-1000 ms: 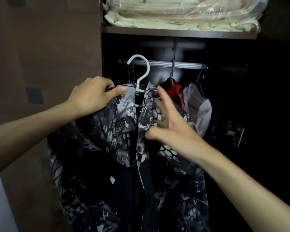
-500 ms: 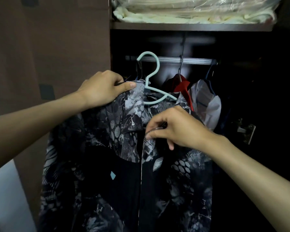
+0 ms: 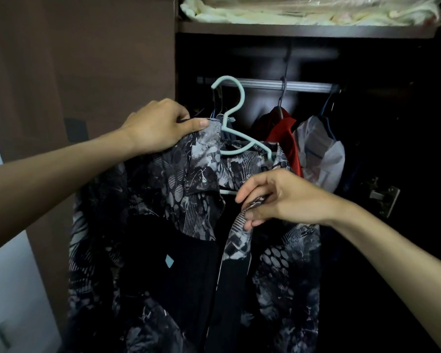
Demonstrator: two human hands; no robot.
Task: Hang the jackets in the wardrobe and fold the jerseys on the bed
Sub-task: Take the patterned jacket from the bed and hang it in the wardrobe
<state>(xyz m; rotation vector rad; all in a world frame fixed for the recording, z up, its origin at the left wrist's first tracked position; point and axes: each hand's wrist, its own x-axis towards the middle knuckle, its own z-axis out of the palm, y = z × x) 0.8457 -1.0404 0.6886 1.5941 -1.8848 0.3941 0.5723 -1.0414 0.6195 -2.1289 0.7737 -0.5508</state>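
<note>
Both hands — left hand [image 3: 161,128], right hand [image 3: 278,197] — grip the patterned jacket [image 3: 189,225].

Upper shelf [image 3: 303,30]: dark board across the top of the opening, bearing cream bedding in clear plastic wrap [image 3: 316,11], laid flat and reaching nearly full width.
Red garment [image 3: 283,133]: hung on a dark wire hanger, right of centre.
White plastic cover [image 3: 323,154]: over a garment on a blue hanger, just beside the red garment on its right.
Door hinge [image 3: 383,197]: metal, at the right edge, well apart from the hung items.
Brown panel [image 3: 87,59]: left of the opening, carrying a small dark square patch [image 3: 75,129].
Pale wall [image 3: 8,289]: lower left corner.
</note>
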